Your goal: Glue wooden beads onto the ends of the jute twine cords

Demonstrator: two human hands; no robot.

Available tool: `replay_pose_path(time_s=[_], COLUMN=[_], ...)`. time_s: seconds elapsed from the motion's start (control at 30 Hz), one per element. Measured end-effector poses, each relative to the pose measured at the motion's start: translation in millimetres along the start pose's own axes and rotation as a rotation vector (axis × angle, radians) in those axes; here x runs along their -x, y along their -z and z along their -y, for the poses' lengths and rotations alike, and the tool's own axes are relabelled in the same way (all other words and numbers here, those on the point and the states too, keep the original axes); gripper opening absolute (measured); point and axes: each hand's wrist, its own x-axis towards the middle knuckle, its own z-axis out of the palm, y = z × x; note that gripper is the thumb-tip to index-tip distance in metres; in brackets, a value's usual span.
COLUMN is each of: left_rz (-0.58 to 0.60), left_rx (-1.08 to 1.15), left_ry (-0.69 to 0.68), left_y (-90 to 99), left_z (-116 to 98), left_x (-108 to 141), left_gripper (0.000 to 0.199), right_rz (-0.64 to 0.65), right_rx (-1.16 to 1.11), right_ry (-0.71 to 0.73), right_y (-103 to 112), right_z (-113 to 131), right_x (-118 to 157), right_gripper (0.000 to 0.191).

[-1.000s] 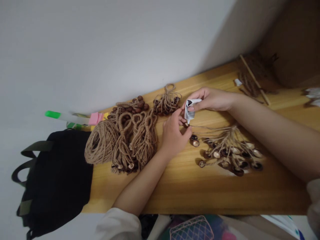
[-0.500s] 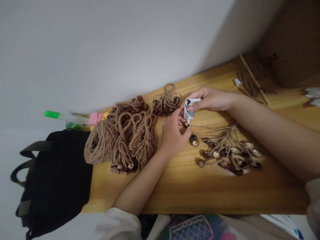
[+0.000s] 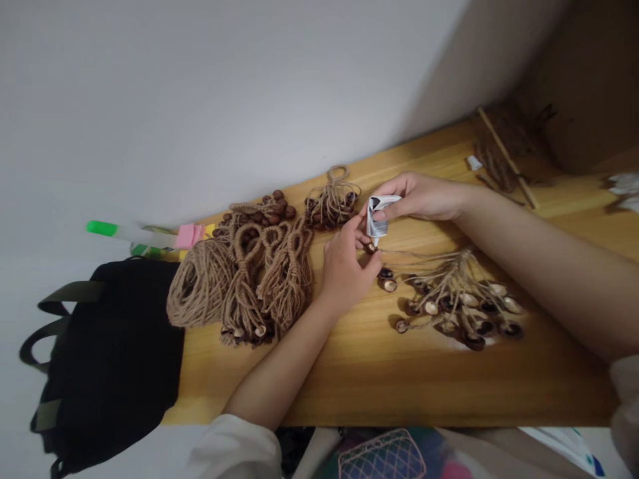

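Observation:
My right hand [image 3: 407, 199] pinches a white squeeze tube [image 3: 378, 225] with dark print, its nozzle pointing down. Between the fingers of my left hand [image 3: 348, 263] is a small brown nutshell [image 3: 371, 248], and the nozzle tip meets it or sits just over it. A thin cord runs right from that shell to a bundle of twine strands [image 3: 456, 269]. Several half shells [image 3: 469, 301] with pale or dark insides hang on the strands and lie on the wooden table [image 3: 379, 392]. Two more shells [image 3: 388, 279] rest just below my left fingertips.
Left of my hands lie a ball of twine [image 3: 200, 283], knotted twine hangings [image 3: 284, 273], brown nuts [image 3: 277, 206] and a looped shell cluster [image 3: 332, 199]. A black bag [image 3: 114, 352] stands at far left, near pink sticky notes [image 3: 188, 236]. A thin stick [image 3: 506, 156] lies back right.
Almost nothing differs. Both hands, the tube and the shell keep their places, and the view has shifted very slightly.

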Motion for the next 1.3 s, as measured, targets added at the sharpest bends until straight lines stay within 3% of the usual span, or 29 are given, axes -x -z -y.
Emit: replay_pose_path(time_s=[1.3], left_rz=[-0.004], left_rx=[-0.004], left_ry=[-0.021], left_y=[0.9], left_z=[0.3], left_x=[-1.1], left_gripper=[0.056], right_rz=[-0.056], right_rx=[-0.021], right_ry=[-0.037], right_y=[-3.5], right_z=[3.8], right_x=[-1.5], right_gripper=[0.021])
